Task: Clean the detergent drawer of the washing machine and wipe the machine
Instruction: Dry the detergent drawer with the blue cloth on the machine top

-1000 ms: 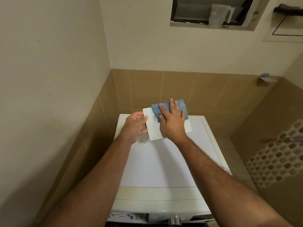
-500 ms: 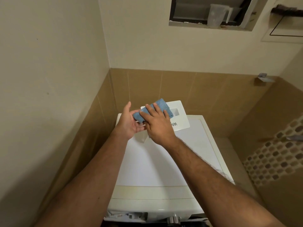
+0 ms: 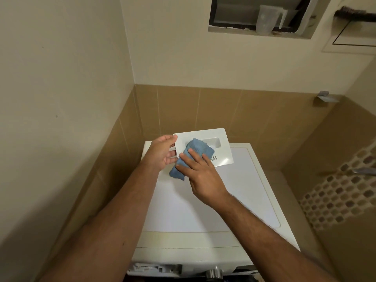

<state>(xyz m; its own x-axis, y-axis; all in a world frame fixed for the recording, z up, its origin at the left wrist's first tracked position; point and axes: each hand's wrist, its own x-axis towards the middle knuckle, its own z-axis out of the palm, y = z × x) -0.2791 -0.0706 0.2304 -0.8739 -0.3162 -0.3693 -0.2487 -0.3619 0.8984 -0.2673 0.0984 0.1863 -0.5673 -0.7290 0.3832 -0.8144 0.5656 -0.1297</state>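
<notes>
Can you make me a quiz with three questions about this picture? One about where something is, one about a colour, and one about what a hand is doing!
1. Where is the clear jug?
A. Up in the wall opening
B. On the washing machine
C. On the floor

2. What colour is the cloth?
A. Red
B. Blue
C. Yellow

3. What is the left hand doing?
A. Hanging at the side
B. Pressing the cloth
C. Holding the edge of the drawer front

Answers:
1. A, the jug stands in the opening high on the wall.
2. B, the cloth under the right hand is plainly blue.
3. C, its thumb and fingers grip the left edge of the white drawer front, above the washing machine.
</notes>
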